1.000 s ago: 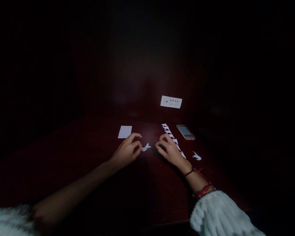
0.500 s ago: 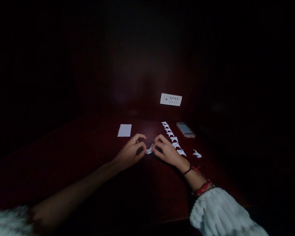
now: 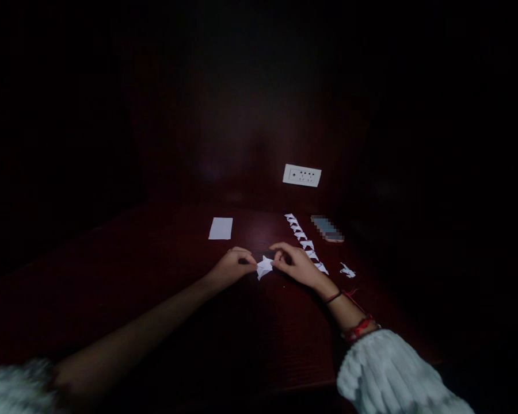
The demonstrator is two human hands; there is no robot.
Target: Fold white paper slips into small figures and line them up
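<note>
Socket panel: A white socket panel is standing out on a dark reddish wall in dim light.
Paper star: A small white paper star is spreading its folded points below the socket panel and slightly to its left, between two bare hands; whether it is resting on the surface or hanging just above it cannot be told.
Left hand: Below the socket panel and to its left, the left hand is pinching the star's left point, its grip closed at the fingertips.
Right hand: Straight below the socket panel, the right hand is pinching the star's right side, its grip closing thumb and bent fingers on the paper.
Wrist: A dark cord and a red bracelet are circling the right arm, below the socket panel and to its right, above a pale, thick sleeve.
Folded pieces: A row of white folded pieces is running from below the socket panel toward the person, slanting right and passing close by the right hand.
White sheet: A flat white sheet is lying below the socket panel, well to its left.
Phone: A phone, its screen pixelated, is lying below the socket panel and to its right.
Loose paper: A ragged white paper bit is lying farther below the socket panel, also to its right.
Surface: A dark red surface is carrying the sheet, row, phone and paper bit, all below the socket panel.
</note>
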